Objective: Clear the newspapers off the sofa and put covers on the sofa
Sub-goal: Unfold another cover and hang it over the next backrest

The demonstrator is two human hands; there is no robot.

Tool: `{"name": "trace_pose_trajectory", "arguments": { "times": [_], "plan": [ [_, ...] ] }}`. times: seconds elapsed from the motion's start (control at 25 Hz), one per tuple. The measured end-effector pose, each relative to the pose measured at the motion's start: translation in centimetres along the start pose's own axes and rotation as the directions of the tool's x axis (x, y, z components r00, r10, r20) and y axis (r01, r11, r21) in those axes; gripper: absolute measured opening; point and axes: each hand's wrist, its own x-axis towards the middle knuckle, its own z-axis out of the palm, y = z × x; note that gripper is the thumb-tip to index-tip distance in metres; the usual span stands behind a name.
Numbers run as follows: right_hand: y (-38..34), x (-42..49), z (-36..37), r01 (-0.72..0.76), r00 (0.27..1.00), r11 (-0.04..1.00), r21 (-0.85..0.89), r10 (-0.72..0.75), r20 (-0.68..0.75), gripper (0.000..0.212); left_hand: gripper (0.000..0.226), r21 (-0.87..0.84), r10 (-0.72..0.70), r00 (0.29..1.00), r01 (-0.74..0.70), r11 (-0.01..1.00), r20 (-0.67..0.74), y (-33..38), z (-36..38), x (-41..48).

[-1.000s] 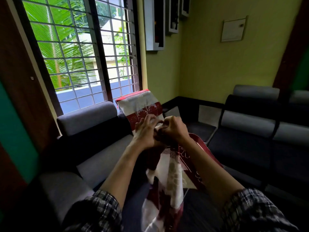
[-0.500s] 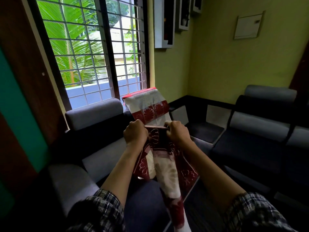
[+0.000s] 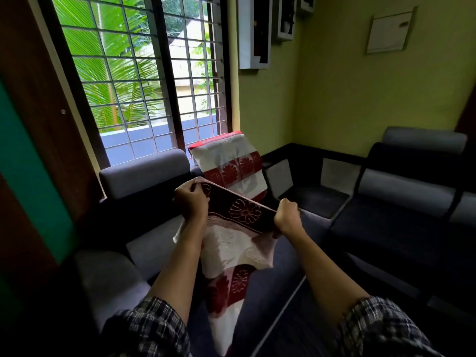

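Note:
I hold a red-and-white flower-patterned sofa cover in the air over the dark sofa seat. My left hand grips its top edge at the left corner, and my right hand grips the same edge further right, so the red border is stretched between them. The rest of the cloth hangs down between my forearms. A second cover of the same pattern is draped over the backrest of the seat beyond. No newspapers are in sight.
The grey-and-black sofa backrest runs under a barred window on the left. Another sofa section stands along the right wall, with a corner seat between them. Frames hang on the green wall.
My hands have moved apart along the cover's top edge, spreading the bunched cloth open. The view has tilted up slightly.

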Motion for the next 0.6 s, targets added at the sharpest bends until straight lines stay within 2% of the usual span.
{"name": "trace_pose_trajectory", "arguments": {
  "times": [0.12, 0.24, 0.4, 0.6],
  "plan": [
    [-0.1, 2.0, 1.7, -0.068, 0.997, 0.991, 0.111, 0.07, -0.013, 0.016, 0.031, -0.007, 0.1, 0.986, -0.102, 0.995, -0.135, -0.6, -0.1, 1.9],
    [-2.3, 4.7, 2.8, -0.053, 0.982, 0.943, 0.328, 0.108, -0.152, 0.017, 0.026, -0.027, 0.112, 0.967, -0.121, 0.992, -0.23, -1.4, -0.3, 4.4],
    [-6.6, 9.4, 4.4, 0.125, 0.942, 0.891, 0.436, 0.031, -0.335, 0.023, 0.023, -0.078, 0.117, 0.919, -0.157, 0.985, -0.376, -2.5, -0.1, 9.3],
    [-10.8, 17.6, 9.1, 0.331, 0.912, 0.816, 0.473, -0.147, -0.383, 0.023, 0.019, -0.033, 0.169, 0.822, -0.222, 0.974, -0.544, -4.9, 1.2, 16.2]
  ]
}}
